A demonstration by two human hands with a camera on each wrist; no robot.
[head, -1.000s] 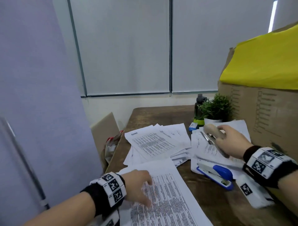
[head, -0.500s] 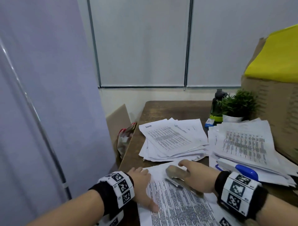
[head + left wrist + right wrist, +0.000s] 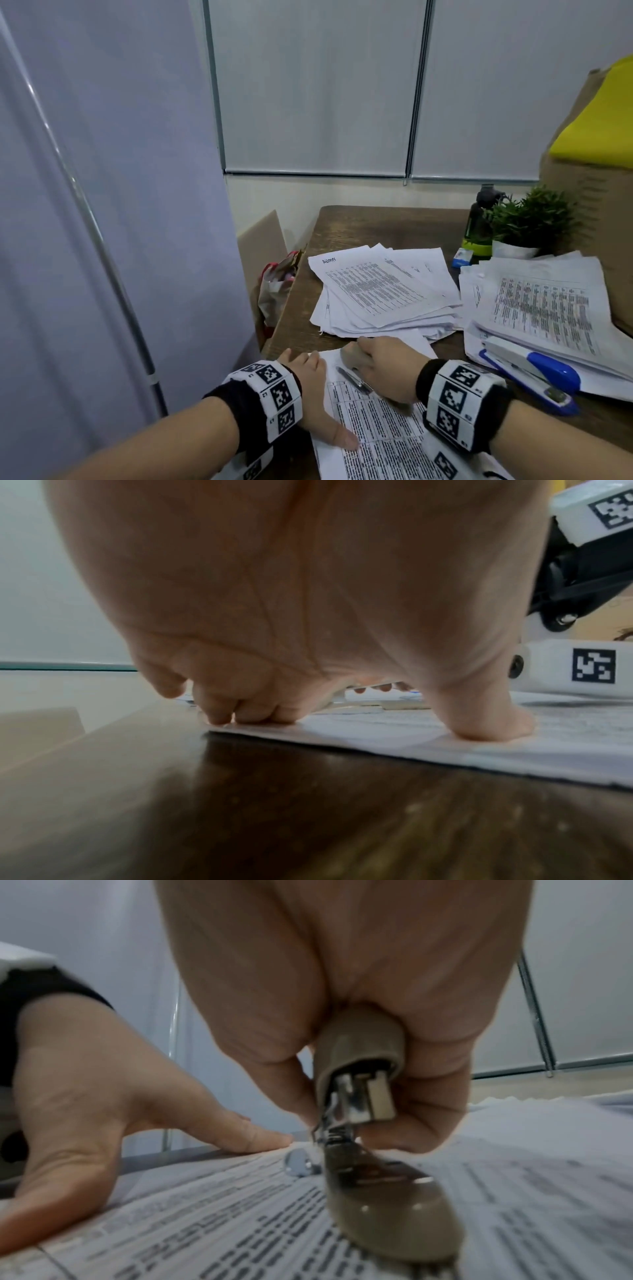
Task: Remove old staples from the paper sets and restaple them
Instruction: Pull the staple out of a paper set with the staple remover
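The left hand point(image 3: 313, 394) lies flat, fingers straight, pressing the left edge of the printed white paper set point(image 3: 383, 442) onto the dark wooden table point(image 3: 383, 226); the set sits at the table's near edge, at 6 o'clock. The right hand point(image 3: 387, 368) is clenched round the upper arm of a small beige stapler with metal parts point(image 3: 359, 1115), whose base rests on the set's top sheet, its front end toward the top-left corner at about 11 o'clock of the sheet. Whether it is prying out an old staple or driving a new one cannot be told; no staple is visible.

The job looks to be midway, at best. A fanned pile of printed sheets point(image 3: 380, 291) lies at 12 o'clock and a second thick pile point(image 3: 541, 308) at 2 o'clock, with a blue-and-white stapler point(image 3: 534, 370) just beside its near edge. Which pile is finished and which is waiting cannot be judged, so several sets likely remain.
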